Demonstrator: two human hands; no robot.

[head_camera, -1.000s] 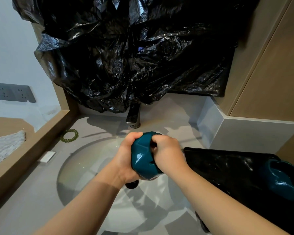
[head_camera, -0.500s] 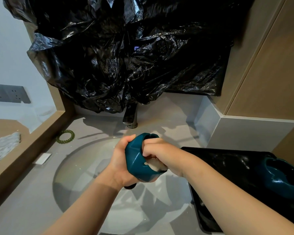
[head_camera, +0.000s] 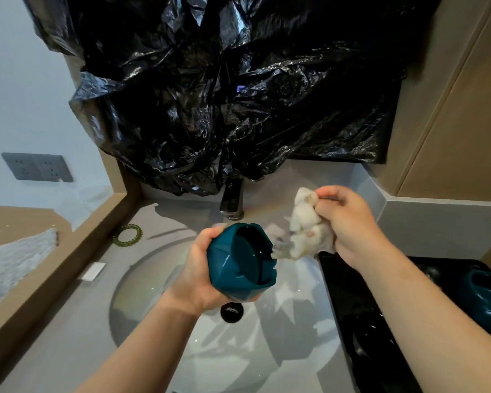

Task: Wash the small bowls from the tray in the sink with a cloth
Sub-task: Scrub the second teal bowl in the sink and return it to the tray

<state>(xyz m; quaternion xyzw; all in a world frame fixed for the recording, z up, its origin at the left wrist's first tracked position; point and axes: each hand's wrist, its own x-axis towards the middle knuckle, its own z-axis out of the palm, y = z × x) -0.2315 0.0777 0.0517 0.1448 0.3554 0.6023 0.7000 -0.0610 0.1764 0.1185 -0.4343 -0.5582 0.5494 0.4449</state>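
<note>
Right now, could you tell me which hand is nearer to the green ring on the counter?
Left. The left hand, gripping the teal bowl, is just right of the green ring; the right hand, holding the cloth, is farther right, by the tray.

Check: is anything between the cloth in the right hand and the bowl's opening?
Nothing visible. The left hand holds the bowl with its opening turned toward the cloth, and the cloth's lower tip, hanging from the right hand, is at the rim.
</note>
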